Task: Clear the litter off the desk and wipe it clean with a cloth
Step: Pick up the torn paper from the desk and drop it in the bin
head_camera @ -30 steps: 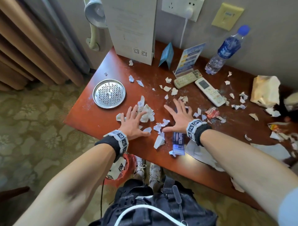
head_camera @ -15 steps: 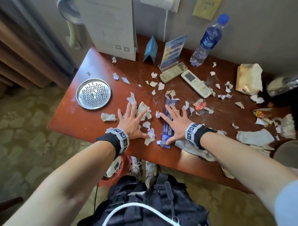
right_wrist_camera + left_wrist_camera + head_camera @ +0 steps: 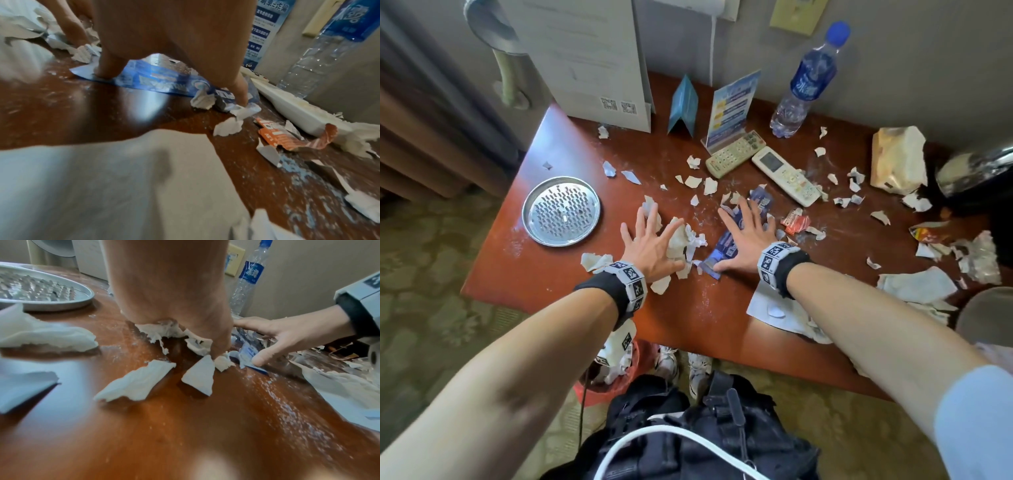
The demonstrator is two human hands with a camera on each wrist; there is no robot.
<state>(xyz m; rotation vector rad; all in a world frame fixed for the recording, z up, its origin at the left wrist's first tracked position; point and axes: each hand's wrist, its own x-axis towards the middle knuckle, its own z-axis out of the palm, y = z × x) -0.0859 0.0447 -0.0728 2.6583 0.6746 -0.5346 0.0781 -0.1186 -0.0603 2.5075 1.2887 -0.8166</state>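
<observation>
While both grips lie spread on scraps (image 3: 681, 240), remotes (image 3: 736, 154) and bottle (image 3: 808, 82) stand beyond.

Black wristbands (image 3: 608, 287) with square-coded tags, pale blue sleeve (image 3: 976, 418).

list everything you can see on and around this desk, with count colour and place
desk: one, red-brown, centre
paper scraps: many, white, scattered over the desk
blue wrapper: one, under the right hand
red wrapper: one, right of that hand
metal tray: one, silver, left
remotes: two, cream and white, back centre
water bottle: one, clear with blue cap, back right
sign cards: two, blue, back
crumpled bag: one, tan, right
bin: one, red, on the floor below
left hand: flat, fingers spread on white scraps
right hand: flat, fingers spread on the blue wrapper
</observation>
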